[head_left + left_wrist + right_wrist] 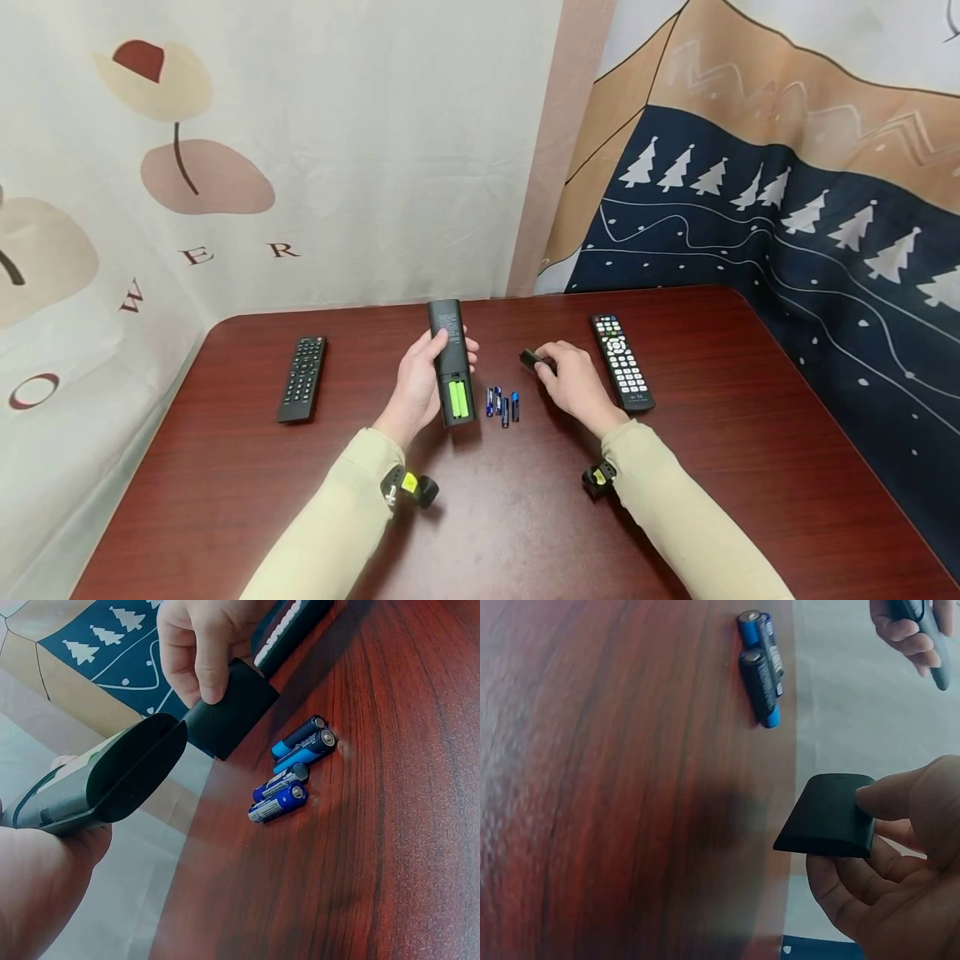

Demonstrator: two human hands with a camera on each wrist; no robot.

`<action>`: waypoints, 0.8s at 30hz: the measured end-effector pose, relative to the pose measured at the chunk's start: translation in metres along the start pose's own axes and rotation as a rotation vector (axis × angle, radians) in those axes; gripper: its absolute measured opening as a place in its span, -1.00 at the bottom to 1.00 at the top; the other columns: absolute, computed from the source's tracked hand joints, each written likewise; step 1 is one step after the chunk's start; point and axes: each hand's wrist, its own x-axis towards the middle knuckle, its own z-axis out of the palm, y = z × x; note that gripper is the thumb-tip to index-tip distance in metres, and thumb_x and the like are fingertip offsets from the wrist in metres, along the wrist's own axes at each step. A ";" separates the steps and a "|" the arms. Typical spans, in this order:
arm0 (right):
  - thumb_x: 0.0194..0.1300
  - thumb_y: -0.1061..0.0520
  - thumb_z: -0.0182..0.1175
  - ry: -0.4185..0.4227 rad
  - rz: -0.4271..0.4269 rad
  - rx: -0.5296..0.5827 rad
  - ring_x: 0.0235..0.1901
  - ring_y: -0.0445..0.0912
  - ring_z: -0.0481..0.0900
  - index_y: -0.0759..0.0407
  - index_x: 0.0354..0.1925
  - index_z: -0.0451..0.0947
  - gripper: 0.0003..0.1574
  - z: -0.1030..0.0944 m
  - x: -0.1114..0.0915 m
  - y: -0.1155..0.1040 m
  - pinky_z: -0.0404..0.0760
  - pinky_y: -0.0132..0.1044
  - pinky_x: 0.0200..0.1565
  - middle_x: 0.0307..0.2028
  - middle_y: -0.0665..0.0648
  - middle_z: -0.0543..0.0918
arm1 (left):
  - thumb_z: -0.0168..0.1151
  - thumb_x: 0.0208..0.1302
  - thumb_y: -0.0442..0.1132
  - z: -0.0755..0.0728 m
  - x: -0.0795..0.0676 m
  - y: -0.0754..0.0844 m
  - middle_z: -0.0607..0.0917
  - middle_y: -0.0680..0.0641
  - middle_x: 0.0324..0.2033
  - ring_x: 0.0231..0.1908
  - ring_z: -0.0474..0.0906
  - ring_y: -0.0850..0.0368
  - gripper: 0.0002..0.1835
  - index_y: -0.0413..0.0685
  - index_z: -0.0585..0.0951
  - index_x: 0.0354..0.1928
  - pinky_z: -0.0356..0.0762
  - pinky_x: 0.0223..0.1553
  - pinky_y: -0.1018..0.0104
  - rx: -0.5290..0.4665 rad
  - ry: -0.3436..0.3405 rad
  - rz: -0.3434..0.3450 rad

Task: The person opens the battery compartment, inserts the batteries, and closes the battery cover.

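Note:
My left hand (417, 385) grips a black remote control (452, 354), its back turned up and its thumb lying across the casing. Two bright green batteries (458, 399) lie side by side in the uncovered compartment at the remote's near end. In my right hand (573, 379), a black battery cover (829, 816) is pinched between the thumb and fingers, held above the table. Between the hands, several blue and dark batteries (289, 782) lie in a small group on the table.
On the dark red wooden table (517, 525), a black remote with white buttons (622, 362) lies right of my right hand. Another black remote (303, 379) lies at the left. Behind the table's far edge hang a pale printed curtain (390, 167) and a navy tree-patterned cloth (697, 225).

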 end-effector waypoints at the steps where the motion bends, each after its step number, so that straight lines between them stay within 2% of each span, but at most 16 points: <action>1: 0.40 0.25 0.29 0.004 -0.002 0.006 -0.22 0.06 0.68 0.22 -0.08 0.70 -0.86 -0.001 -0.001 -0.001 0.68 -0.02 -0.13 -0.20 0.17 0.71 | -0.24 0.68 -0.15 0.000 0.000 0.000 0.69 -0.08 -0.19 -0.19 0.63 0.05 -0.60 -0.27 0.40 0.29 0.65 -0.04 0.25 0.001 0.001 0.001; 7: 0.42 0.24 0.29 0.024 -0.016 0.049 -0.23 0.04 0.66 0.21 -0.07 0.70 -0.85 -0.002 -0.004 -0.010 0.66 -0.03 -0.14 -0.18 0.16 0.72 | -0.23 0.67 -0.14 -0.001 0.001 0.000 0.69 -0.08 -0.20 -0.18 0.63 0.00 -0.60 -0.27 0.41 0.27 0.63 0.07 0.13 0.003 0.003 0.013; 12: 0.43 0.24 0.28 0.032 -0.036 0.085 -0.27 0.02 0.64 0.22 -0.05 0.69 -0.84 -0.003 -0.007 -0.018 0.63 -0.10 -0.22 -0.17 0.16 0.73 | -0.23 0.67 -0.14 -0.001 0.001 0.001 0.69 -0.09 -0.19 -0.17 0.63 -0.01 -0.60 -0.26 0.41 0.28 0.63 0.06 0.15 -0.008 0.005 0.014; 16: 0.41 0.27 0.29 0.053 -0.074 0.120 -0.27 0.02 0.66 0.25 -0.05 0.69 -0.83 -0.003 -0.009 -0.023 0.65 -0.12 -0.24 -0.19 0.17 0.73 | -0.23 0.67 -0.14 -0.002 0.000 0.002 0.68 -0.09 -0.18 -0.13 0.62 -0.04 -0.59 -0.24 0.41 0.30 0.60 0.12 0.09 -0.006 0.004 0.007; 24: 0.38 0.30 0.32 0.072 -0.119 0.181 -0.23 0.00 0.70 0.25 -0.06 0.69 -0.83 -0.001 -0.012 -0.031 0.69 -0.10 -0.22 -0.21 0.17 0.72 | -0.24 0.68 -0.13 -0.002 0.000 0.002 0.68 -0.09 -0.16 -0.17 0.65 0.09 -0.58 -0.25 0.39 0.31 0.56 0.19 0.02 -0.004 0.002 0.011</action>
